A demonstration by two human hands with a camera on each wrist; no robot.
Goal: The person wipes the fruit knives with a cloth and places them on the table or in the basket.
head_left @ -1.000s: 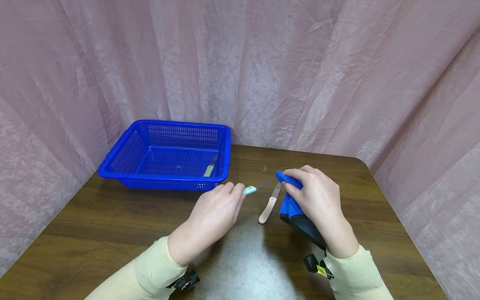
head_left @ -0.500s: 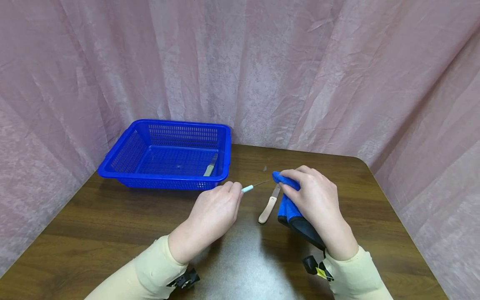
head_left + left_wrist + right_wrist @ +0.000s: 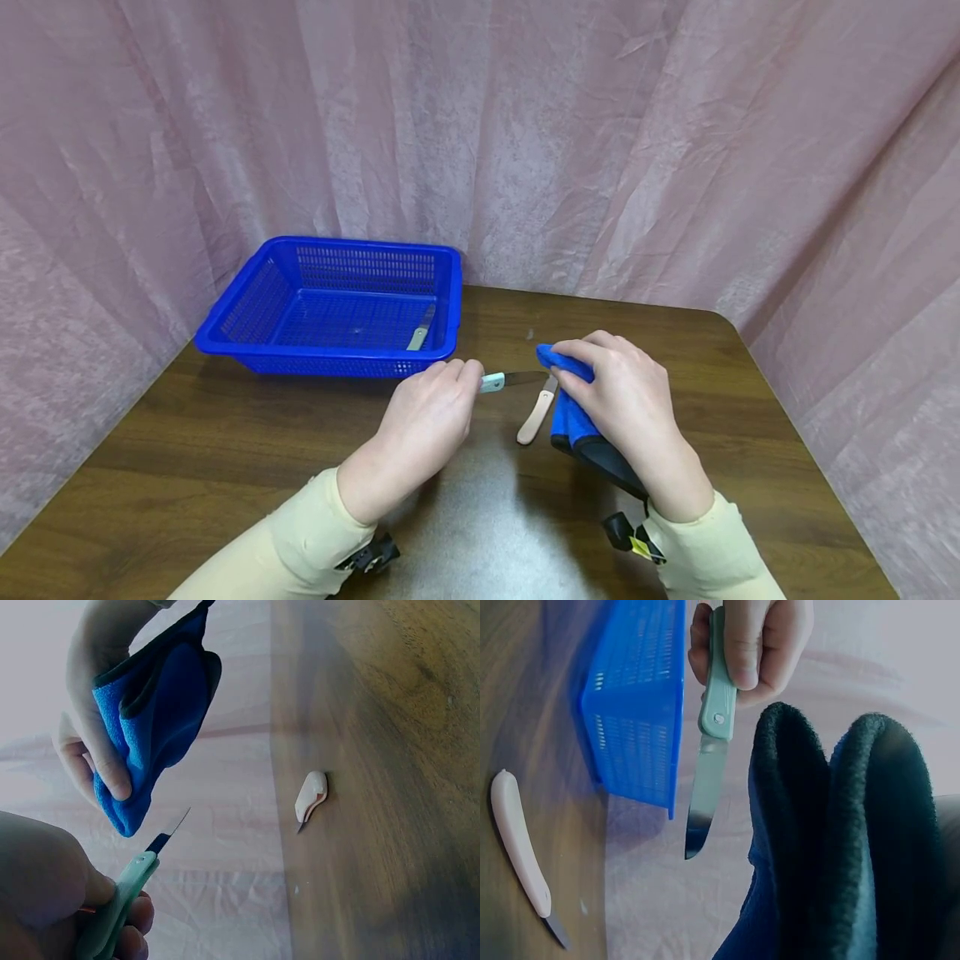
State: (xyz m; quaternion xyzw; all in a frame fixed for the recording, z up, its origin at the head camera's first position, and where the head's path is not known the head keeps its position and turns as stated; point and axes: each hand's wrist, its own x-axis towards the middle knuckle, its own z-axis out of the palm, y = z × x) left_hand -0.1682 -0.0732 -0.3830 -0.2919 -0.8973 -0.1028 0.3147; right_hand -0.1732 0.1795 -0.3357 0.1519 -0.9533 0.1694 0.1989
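Observation:
My left hand [image 3: 431, 421] grips the pale green handle of a folding knife [image 3: 718, 697], its blade unfolded and pointing right. Thumb and fingers of my right hand [image 3: 622, 396] pinch a folded blue cloth [image 3: 154, 727] with black edging, which hangs down below them. Blade tip and cloth are close together in the head view; both wrist views show a gap between them. A second folding knife [image 3: 536, 421], with a pale pink handle and its blade out, lies on the table beneath the hands. The cloth overlaps its tip in the head view.
A blue plastic basket [image 3: 330, 358] stands at the back left of the wooden table [image 3: 187, 467]. Inside it, by the right wall, lies another knife [image 3: 418, 336] with a pale handle. A pink curtain [image 3: 480, 125] hangs behind the table.
My right hand has moved slightly left with the cloth, towards the green knife. My left hand has turned that knife, so its blade faces differently. The pink knife has stayed in place.

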